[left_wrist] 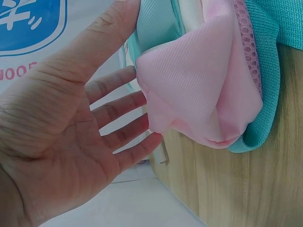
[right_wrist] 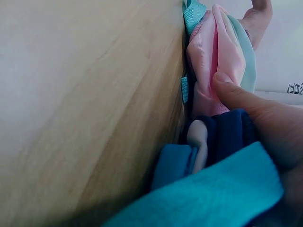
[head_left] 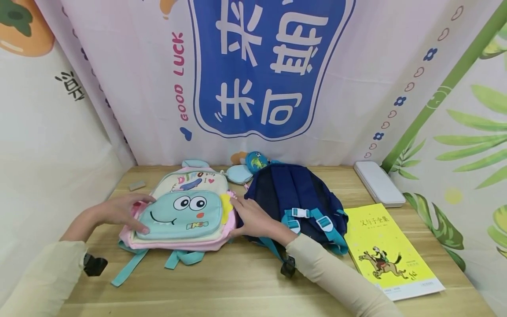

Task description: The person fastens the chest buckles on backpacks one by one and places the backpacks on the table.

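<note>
A pink and mint child's backpack point(head_left: 180, 215) with a dinosaur face lies front up on the wooden table, teal straps sticking out below it. At its left side is my left hand point(head_left: 123, 212), thumb on the mint front pocket. The left wrist view shows that hand's fingers point(left_wrist: 118, 111) spread and fairly straight, touching the pink side point(left_wrist: 189, 85). My right hand point(head_left: 255, 220) touches the backpack's right side near the yellow frill, its thumb point(right_wrist: 232, 90) against the pink fabric in the right wrist view. Its other fingers are partly hidden there.
A navy backpack point(head_left: 295, 193) with teal straps lies right beside the pink one, under my right forearm. Farther right are a yellow book point(head_left: 390, 251) and a white case point(head_left: 379, 184). Small round pouches point(head_left: 239, 174) sit behind; a small grey block point(head_left: 137, 185) lies left.
</note>
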Motion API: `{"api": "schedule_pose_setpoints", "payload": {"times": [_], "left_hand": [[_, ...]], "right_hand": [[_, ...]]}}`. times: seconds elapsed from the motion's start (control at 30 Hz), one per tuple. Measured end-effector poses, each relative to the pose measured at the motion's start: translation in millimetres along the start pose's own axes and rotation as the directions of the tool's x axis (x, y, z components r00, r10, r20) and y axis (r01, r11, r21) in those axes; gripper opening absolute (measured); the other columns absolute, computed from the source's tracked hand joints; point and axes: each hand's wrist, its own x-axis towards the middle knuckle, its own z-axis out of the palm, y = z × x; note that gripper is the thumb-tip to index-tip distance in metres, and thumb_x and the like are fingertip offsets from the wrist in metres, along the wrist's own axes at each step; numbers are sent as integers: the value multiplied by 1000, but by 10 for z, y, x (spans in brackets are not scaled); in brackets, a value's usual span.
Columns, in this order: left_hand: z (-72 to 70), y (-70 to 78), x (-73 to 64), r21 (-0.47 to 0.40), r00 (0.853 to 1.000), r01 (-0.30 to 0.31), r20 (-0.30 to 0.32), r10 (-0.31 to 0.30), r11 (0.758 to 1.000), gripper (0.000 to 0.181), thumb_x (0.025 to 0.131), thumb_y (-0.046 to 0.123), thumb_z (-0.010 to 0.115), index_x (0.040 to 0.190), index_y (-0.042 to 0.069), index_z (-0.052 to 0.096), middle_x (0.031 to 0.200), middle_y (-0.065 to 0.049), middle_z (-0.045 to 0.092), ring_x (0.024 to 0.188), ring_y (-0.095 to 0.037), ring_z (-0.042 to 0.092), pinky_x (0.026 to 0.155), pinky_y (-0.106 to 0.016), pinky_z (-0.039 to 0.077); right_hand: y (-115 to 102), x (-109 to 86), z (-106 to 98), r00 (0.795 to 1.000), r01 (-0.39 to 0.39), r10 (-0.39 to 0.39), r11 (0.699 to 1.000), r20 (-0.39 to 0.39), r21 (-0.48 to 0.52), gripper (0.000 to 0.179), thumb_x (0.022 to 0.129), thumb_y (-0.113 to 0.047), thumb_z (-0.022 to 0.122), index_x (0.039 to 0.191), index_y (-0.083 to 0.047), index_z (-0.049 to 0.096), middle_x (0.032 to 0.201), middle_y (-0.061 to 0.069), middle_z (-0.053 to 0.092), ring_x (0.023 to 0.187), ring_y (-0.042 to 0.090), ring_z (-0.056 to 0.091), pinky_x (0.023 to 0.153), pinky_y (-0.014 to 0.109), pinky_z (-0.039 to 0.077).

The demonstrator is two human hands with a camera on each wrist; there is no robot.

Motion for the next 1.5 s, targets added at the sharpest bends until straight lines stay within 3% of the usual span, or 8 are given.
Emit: {"api": "schedule_pose_setpoints", "payload": {"times": [0.23, 0.67, 1.03, 1.27, 1.5], "left_hand": [[0, 10, 13, 2, 1000, 12, 5, -12, 1000, 91, 74, 43, 89, 144, 1, 49, 149, -34, 42, 136, -56, 37, 102, -75, 36], [13, 36, 14, 4, 999, 27, 17, -27, 1000, 92, 74, 43, 89, 144, -1, 48, 149, -34, 43, 136, -56, 38, 102, -74, 37], [29, 23, -14, -27, 999, 35, 34, -34, 999, 93, 75, 41, 89, 146, -2, 46, 149, -35, 43, 136, -56, 39, 101, -73, 39], [34, 40, -16, -34, 999, 28, 25, -27, 999, 94, 74, 42, 89, 146, -1, 47, 149, -34, 44, 136, -56, 40, 101, -72, 39], [49, 58, -1, -41, 1000, 14, 19, -13, 999, 94, 72, 45, 90, 144, -1, 49, 144, -30, 51, 132, -50, 48, 101, -66, 44]], "right_hand": [[25, -9, 6, 1000, -13, 13, 998, 5, 66, 102, 85, -51, 79, 161, -10, 26, 164, 15, 33, 152, 32, 31, 125, 46, 26], [49, -19, -27, 997, 66, -58, 976, -46, 205, 94, 89, -38, 79, 161, -9, 26, 164, 14, 34, 153, 29, 31, 125, 50, 24], [10, -26, -63, 981, 158, -101, 915, -167, 372, 91, 90, -29, 79, 161, -7, 27, 165, 15, 32, 153, 30, 32, 121, 48, 34], [-12, -32, -144, 984, 125, -49, 877, -173, 464, 91, 89, -29, 81, 161, -8, 28, 166, 12, 31, 154, 27, 29, 122, 48, 33], [-30, -50, -271, 979, 163, -73, 836, -188, 524, 91, 88, -26, 81, 160, -8, 29, 166, 10, 32, 154, 25, 30, 123, 47, 32]]}}
